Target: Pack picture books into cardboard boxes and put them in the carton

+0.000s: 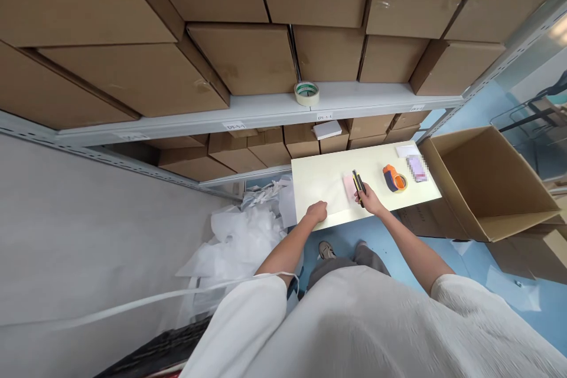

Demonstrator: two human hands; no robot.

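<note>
– White shirt (376, 319) is nearest to us, and beyond it is the bench (315, 179). How is the right hand (370, 199)?
– It is closed around a cutter (357, 183), near the middle of the bench, by the right side of a pink paper (349, 188).
– And the left hand (317, 211)?
– It rests at the near edge, to the left, well apart from the other. Whether it grips something, I cannot tell.
– What is more to the right?
– An orange tape dispenser (392, 177) lies on the bench; farther right is an open box (496, 183).
</note>
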